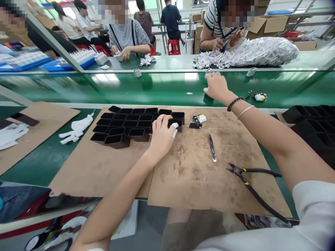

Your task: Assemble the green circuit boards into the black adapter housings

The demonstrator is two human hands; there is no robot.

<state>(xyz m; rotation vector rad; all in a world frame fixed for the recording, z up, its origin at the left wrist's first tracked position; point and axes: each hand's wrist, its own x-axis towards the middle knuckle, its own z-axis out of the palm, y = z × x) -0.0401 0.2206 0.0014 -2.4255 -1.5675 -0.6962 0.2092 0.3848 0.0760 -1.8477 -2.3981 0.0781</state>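
Note:
My left hand (163,134) is closed around a black open-topped box (179,117) at the right end of a group of similar black boxes (131,122). White tape or a finger cover wraps its thumb. My right hand (217,87) reaches over the green conveyor, its thumb and fingers apart, close to a small light-grey housing (208,71). A dark patch shows below its thumb; I cannot tell whether it is an object or a reflection. Between my arms lie a small circuit board with a yellow-and-white part (200,118), a flat black piece (195,126), tweezers (212,148) and cutting pliers (246,176).
Brown cardboard (193,181) covers my worktop. More grey housings (251,72) and another wired board (259,97) are on the conveyor (167,87). White gloves (77,129) lie left, black boxes (314,122) right. Co-workers sit opposite, near a bag of white parts (264,52).

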